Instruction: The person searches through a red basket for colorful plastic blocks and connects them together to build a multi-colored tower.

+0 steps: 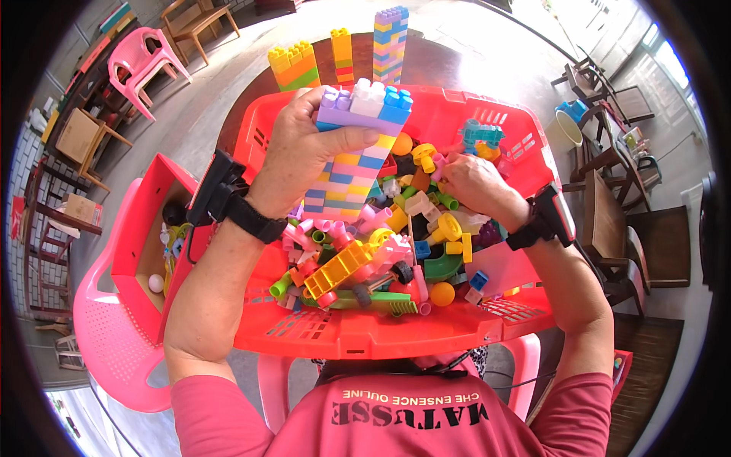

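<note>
My left hand (297, 145) is closed around a tall block of stacked toy bricks (343, 171), banded in purple, blue, yellow, pink and white. It is held up over the left half of a red plastic basket (365, 344). Deep among the loose toys at the basket's right side is my right hand (476, 183), its fingers curled and partly hidden, beside a yellow tube piece (427, 163). Whatever they grip cannot be made out. Below the hands lie a long yellow brick (339, 272), a green comb-like piece (392, 303), an orange ball (442, 293) and a yellow wheel-like piece (449, 226).
Behind the basket, on a dark round table (247, 103), stand an orange-and-green brick stack (295, 68), a narrow yellow one (343, 57) and a tall multicoloured one (391, 46). At left, a pink chair (114, 335) bears a red box (141, 266). Wooden chairs (609, 221) line the right.
</note>
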Demonstrator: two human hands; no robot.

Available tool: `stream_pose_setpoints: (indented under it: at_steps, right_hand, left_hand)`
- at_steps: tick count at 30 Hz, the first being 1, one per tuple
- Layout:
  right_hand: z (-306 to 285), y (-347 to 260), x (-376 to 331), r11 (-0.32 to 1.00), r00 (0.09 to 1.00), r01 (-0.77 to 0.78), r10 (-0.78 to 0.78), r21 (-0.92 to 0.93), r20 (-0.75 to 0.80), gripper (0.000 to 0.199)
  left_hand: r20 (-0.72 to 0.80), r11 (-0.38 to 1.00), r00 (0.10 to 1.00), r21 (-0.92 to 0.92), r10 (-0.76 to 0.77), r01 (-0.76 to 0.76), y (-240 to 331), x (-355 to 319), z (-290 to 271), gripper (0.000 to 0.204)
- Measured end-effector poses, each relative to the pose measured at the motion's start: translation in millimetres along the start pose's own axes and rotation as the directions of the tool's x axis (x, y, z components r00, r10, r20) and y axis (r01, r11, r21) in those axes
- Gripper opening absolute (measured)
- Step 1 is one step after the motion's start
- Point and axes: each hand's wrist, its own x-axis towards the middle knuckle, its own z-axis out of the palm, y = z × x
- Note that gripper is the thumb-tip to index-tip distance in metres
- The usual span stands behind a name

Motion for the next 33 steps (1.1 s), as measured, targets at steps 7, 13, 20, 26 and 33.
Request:
stream_pose_setpoints:
  at_steps: [7,13,20,26,33]
  right_hand:
    - [2,-4,-1,0.984,0.993,0.115,-0.113,0.133,-0.022,0.014]
    - [5,-14,-2,0.983,0.987,0.158,-0.154,0.09,-0.048,0.017]
    - [10,-21,-3,0.981,0.987,0.158,-0.155,-0.111,0.04,0.01]
    - [20,-27,-6,0.954,0.98,0.179,-0.195,-0.24,-0.047,0.01]
    - [20,-20,-5,0.965,0.938,0.263,-0.258,-0.006,-0.23,0.009]
  left_hand:
    - [0.01,1.0,1.0,0.012,-0.018,0.018,1,0,1,0.041]
    - [0.024,0.999,0.999,-0.023,-0.039,0.039,0,0,3,0.038]
    - [0.031,0.999,0.999,0.037,-0.033,0.032,-1,0,3,0.037]
    - [0.048,0.999,0.998,0.01,-0.047,0.046,-2,-3,4,0.035]
    - [0.028,1.0,0.999,0.018,-0.024,0.023,-7,-4,7,0.037]
